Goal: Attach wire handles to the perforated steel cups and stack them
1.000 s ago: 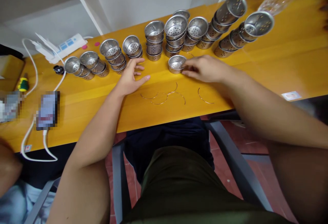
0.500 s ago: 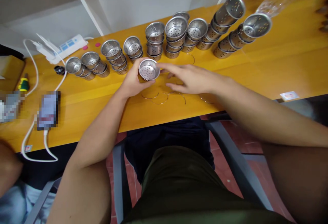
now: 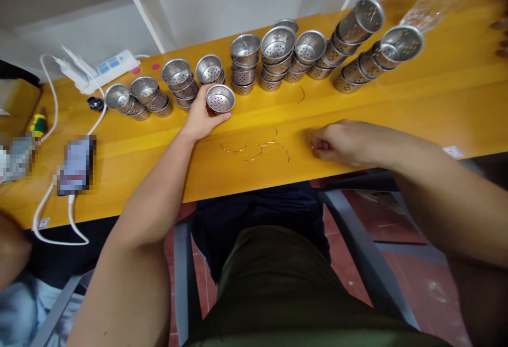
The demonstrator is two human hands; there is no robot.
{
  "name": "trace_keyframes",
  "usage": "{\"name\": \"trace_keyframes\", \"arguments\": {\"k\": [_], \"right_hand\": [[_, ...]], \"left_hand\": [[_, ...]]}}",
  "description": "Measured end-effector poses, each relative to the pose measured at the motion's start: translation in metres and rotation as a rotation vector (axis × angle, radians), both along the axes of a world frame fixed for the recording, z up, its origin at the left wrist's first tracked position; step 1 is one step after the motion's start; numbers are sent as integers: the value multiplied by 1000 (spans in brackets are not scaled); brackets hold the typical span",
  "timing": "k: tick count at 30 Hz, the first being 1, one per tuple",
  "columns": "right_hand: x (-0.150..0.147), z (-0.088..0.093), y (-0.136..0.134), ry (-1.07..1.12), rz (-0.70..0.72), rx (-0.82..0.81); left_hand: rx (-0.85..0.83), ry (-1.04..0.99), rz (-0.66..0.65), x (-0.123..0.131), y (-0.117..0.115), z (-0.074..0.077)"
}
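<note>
The left hand (image 3: 199, 117) grips a perforated steel strainer cup (image 3: 220, 98) between thumb and fingers, the cup tilted with its open mouth toward the camera, just in front of the row of stacked strainer cups (image 3: 273, 53) on the yellow table (image 3: 436, 98). The right hand (image 3: 341, 143) rests on the table with fingers curled in, pinching at a thin wire ring (image 3: 310, 140). More wire rings (image 3: 254, 151) lie between the hands.
</note>
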State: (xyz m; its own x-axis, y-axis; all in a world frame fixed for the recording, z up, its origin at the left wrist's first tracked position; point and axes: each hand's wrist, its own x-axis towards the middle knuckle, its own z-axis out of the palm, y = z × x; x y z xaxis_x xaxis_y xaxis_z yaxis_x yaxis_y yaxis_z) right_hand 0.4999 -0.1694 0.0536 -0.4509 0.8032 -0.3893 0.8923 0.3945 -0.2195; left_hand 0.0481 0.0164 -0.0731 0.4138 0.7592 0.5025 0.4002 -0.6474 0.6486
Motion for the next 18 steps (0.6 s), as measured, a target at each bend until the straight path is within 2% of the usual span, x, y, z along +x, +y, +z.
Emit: {"name": "trace_keyframes", "arguments": {"k": [3, 5, 8, 14, 18], "right_hand": [[-18, 15, -3, -180, -72, -30], [-28, 22, -4, -232, -82, 6], [-34, 20, -2, -252, -51, 70], [-24, 7, 8, -201, 45, 120], [-20, 21, 22, -38, -31, 148]], "left_hand": [[-7, -2, 7, 0, 1, -1], [-15, -5, 9, 0, 2, -1], [-29, -18, 8, 0, 3, -3], [-46, -32, -8, 1, 4, -7], [-47, -38, -16, 1, 10, -12]]}}
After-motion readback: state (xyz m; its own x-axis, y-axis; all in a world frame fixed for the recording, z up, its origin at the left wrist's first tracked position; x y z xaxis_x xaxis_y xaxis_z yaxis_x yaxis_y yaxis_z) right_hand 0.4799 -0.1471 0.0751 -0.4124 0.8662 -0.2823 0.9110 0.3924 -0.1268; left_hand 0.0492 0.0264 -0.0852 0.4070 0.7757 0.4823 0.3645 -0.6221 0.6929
